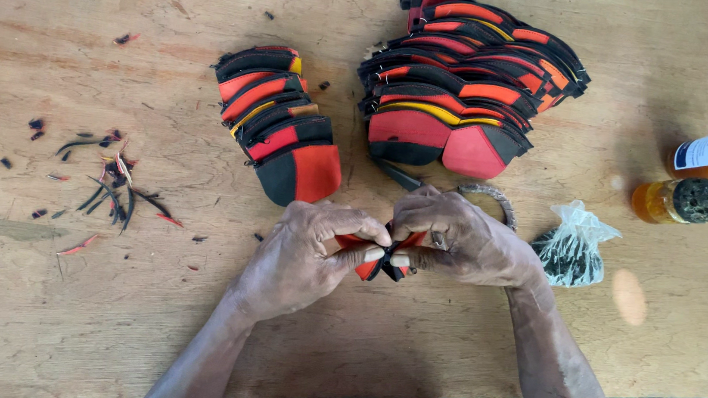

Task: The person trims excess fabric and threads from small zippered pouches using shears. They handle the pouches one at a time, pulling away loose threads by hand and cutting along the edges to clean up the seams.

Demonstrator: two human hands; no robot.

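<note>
Left hand: the left hand (301, 259) is seen low in the middle of the view, its fingers curled tight, and the left side of a small red and black piece (383, 258) is pinched between thumb and fingertips.
Right hand: the right hand (458, 239) is set just beside the left, touching it at the fingertips; its grip is closed on the right side of the same piece.
Held piece: the piece is held between both hands just above the tabletop (59, 300), in front of the two piles; only its red edges and a black middle part are seen, the rest being hidden by the fingers.
Small pile: a small pile (279, 123) of red, orange and black pieces is laid fanned out to the upper left of the hands, apart from them.
Large pile: a larger pile (469, 85) of the same kind of pieces is stacked beyond the right hand.
Ring: a grey ring (497, 200) is partly seen behind the right hand.
Bag: a clear plastic bag (570, 246) with dark contents is placed just to the right of the right wrist.
Bottles: two bottles (702, 176) of orange liquid are laid on their sides at the right edge.
Scraps: thin black and red scraps (108, 188) are scattered at the left, well apart from the hands.
</note>
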